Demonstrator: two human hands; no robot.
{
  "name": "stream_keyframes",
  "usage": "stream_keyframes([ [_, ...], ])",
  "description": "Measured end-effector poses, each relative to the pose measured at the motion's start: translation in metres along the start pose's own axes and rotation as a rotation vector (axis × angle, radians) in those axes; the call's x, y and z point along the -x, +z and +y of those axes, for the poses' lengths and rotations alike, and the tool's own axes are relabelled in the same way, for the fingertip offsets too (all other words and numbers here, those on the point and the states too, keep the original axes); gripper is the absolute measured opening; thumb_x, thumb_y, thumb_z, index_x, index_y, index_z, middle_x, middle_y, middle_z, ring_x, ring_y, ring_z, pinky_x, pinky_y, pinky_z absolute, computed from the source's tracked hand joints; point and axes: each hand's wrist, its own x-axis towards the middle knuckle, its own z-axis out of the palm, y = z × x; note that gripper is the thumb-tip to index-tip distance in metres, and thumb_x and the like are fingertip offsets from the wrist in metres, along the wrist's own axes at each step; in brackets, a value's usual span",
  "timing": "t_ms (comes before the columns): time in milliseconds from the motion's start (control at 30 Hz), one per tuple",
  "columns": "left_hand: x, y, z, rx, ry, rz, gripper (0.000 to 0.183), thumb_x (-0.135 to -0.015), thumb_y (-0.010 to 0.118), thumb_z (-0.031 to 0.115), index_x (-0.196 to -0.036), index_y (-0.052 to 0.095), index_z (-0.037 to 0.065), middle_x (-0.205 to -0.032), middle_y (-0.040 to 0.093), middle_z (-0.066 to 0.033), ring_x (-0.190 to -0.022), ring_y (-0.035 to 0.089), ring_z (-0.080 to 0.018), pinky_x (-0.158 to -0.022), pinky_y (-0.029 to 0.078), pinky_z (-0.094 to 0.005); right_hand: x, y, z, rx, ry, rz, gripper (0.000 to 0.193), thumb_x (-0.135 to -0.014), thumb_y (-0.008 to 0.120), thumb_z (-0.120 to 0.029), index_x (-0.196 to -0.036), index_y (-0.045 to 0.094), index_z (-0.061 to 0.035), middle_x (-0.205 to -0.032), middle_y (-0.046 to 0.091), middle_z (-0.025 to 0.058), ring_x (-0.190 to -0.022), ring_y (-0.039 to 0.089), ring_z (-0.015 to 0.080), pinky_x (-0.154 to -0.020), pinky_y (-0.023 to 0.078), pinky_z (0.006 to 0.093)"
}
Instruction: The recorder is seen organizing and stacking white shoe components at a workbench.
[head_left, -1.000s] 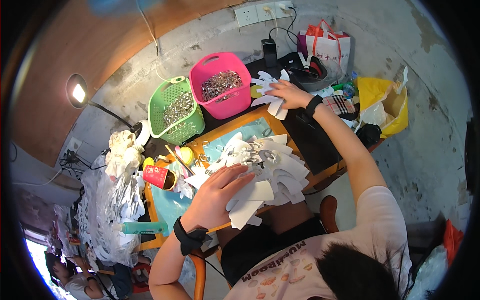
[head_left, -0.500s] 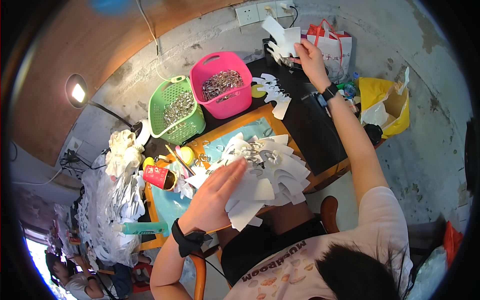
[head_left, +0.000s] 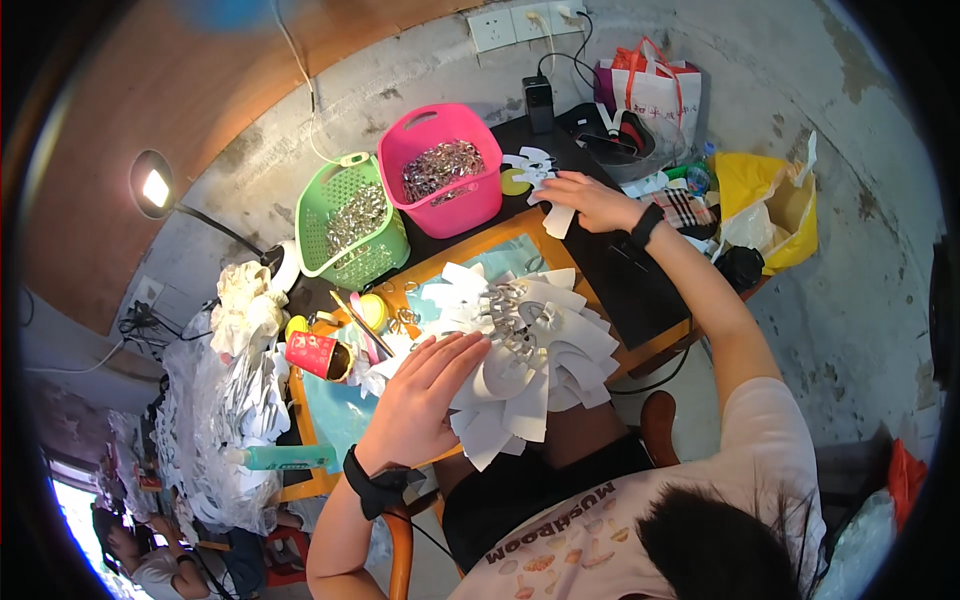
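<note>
My left hand lies along the near left side of a large fanned bundle of white flat pieces. Its fingers are stretched out and its thumb is partly hidden. Metal loops show in the middle of the bundle, which overhangs the table's near edge. Farther right, my right hand reaches flat over a short row of white pieces on the black tabletop. The fingers are stretched out and cover the middle of that row; nothing shows gripped in them.
Behind the bundle stand a green basket and a pink basket, both holding metal rings. A lit lamp, red cup and teal tube are left. At right are a yellow bag and a black device.
My right hand came down and nearer from the back right, and the white pieces it held up are no longer raised. The left hand stayed by the bundle, whose near pieces shifted slightly.
</note>
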Motion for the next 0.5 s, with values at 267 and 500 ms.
stream_keyframes([
  [267,0.007,0.004,-0.004,0.145,-0.079,0.032,0.100,-0.061,0.078,0.010,-0.147,0.027,0.002,-0.135,0.053,-0.0173,-0.128,0.048,-0.0358,-0.111,0.032,-0.0494,-0.024,0.021,0.044,-0.164,0.427,0.497,0.011,-0.091,0.055,-0.015,-0.092,0.059,-0.0048,-0.081,0.067,0.0137,-0.078,0.067,0.0357,-0.069,0.052,0.0446],
  [500,0.020,-0.008,-0.005,0.322,-0.052,0.037,0.133,-0.055,0.091,0.041,-0.152,0.010,0.000,-0.136,0.054,-0.0183,-0.130,0.047,-0.0369,-0.111,0.031,-0.0467,-0.023,-0.109,-0.009,-0.833,0.437,0.754,0.018,-0.099,0.052,-0.020,-0.096,0.058,-0.0024,-0.076,0.059,0.0022,-0.072,0.060,0.0075,-0.060,0.053,0.0269],
])
